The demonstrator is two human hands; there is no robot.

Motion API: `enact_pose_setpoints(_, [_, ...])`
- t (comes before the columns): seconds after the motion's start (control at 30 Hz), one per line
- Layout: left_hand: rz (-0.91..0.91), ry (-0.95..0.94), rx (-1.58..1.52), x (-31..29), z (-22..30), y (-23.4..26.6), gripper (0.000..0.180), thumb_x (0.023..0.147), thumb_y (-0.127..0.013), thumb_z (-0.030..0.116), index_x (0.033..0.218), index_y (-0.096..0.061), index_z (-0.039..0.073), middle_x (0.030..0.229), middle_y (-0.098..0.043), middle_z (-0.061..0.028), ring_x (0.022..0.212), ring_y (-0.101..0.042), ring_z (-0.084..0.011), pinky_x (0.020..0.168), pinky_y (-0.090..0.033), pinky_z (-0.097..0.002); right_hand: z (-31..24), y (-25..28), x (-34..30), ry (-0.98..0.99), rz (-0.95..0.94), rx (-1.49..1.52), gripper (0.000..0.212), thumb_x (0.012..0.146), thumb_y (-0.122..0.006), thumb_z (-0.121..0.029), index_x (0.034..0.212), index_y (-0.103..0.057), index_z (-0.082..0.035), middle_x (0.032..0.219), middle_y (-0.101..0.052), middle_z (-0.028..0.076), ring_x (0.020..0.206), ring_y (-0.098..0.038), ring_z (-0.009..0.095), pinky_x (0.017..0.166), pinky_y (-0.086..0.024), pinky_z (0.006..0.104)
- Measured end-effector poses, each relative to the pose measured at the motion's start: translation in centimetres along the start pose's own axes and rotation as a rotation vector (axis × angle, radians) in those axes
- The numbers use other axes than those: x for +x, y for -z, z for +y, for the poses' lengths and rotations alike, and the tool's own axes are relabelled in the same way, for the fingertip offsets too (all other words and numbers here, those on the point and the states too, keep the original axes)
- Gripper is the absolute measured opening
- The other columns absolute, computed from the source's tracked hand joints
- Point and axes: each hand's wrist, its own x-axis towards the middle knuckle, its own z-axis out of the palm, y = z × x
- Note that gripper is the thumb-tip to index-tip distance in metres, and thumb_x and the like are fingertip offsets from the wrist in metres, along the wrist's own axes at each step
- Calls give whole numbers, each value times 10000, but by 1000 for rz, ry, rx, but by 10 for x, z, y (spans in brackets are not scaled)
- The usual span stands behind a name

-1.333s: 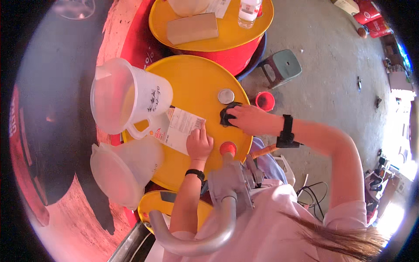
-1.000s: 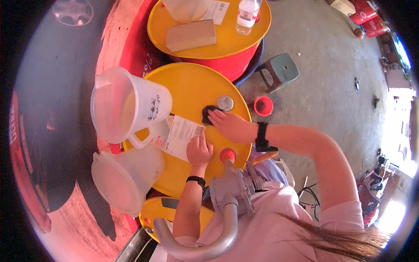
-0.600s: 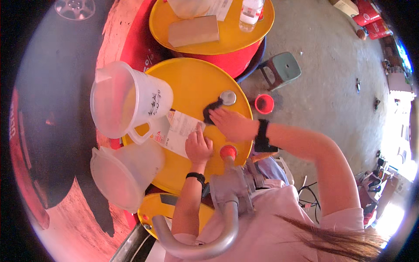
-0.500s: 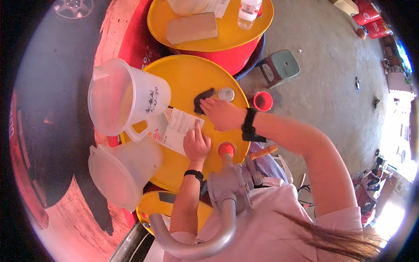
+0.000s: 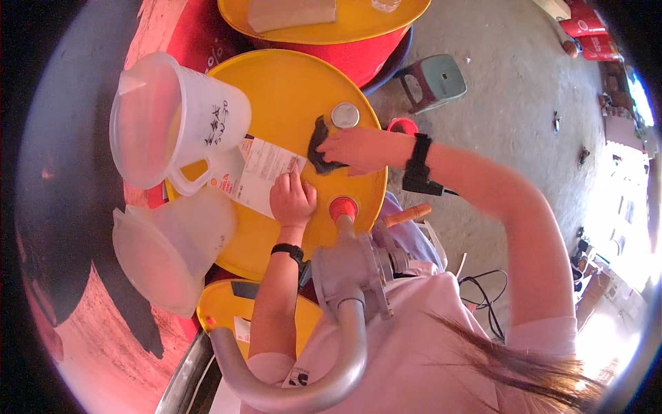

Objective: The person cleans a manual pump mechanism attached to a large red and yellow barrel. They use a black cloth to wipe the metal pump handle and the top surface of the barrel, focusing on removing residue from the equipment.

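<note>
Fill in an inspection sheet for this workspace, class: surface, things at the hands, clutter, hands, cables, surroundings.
Surface: yellow drum top, with a silver cap on it.
Things at the hands: black cloth and white printed label, both on the drum top.
Clutter: two translucent pitchers, upper pitcher and lower pitcher, at the drum's left; grey metal pump near the torso.
Hands: right hand on the cloth, grip unclear; left hand touching the label's right end.
Cables: black cable, looped near the floor.
Surroundings: green stool; red bucket, partly hidden by the right arm.
</note>
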Motion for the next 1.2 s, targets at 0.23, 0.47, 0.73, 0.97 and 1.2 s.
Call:
enact_pose_setpoints(0.23, [31, -14, 17, 1, 1, 3, 554, 788, -575, 218, 1299, -583, 6, 851, -533, -90, 792, -565, -269, 660, -481, -392, -13, -4, -22, -21, -151, 228, 532, 600, -864, -143, 1019, -554, -36, 1078, -580, 127, 1058, -560, 345, 899, -466, 447])
enact_pose_setpoints(0.47, [56, -27, -17, 3, 1, 2, 560, 774, -583, 218, 1292, -588, 5, 841, -527, -92, 782, -567, -275, 655, -484, -394, -15, -39, 10, 175, -1, 74, 373, 631, -831, -172, 922, -606, -105, 941, -607, 92, 956, -588, 308, 811, -457, 436])
enact_pose_setpoints(0.73, [-19, 21, -26, 3, 2, 3, 576, 776, -587, 235, 1300, -582, -3, 859, -545, -103, 792, -572, -284, 671, -490, -404, -15, -43, 10, 148, 73, 120, 150, 638, -769, -192, 697, -681, -86, 740, -662, 141, 785, -645, 373, 697, -498, 493])
enact_pose_setpoints(0.97, [34, -20, -10, 3, 2, 2, 578, 783, -581, 238, 1308, -579, -3, 883, -566, -106, 821, -582, -285, 687, -489, -399, -24, -38, 34, 37, -3, 53, 112, 656, -747, -154, 719, -698, -76, 734, -670, 152, 794, -671, 370, 709, -529, 470])
enact_pose_setpoints(1.2, [-63, 38, 4, 0, 2, 2, 574, 790, -566, 232, 1313, -576, -4, 874, -557, -107, 820, -576, -287, 691, -487, -402, -18, -43, 19, 65, -81, 49, 131, 632, -731, -134, 738, -703, -61, 723, -663, 175, 770, -661, 385, 706, -526, 475])
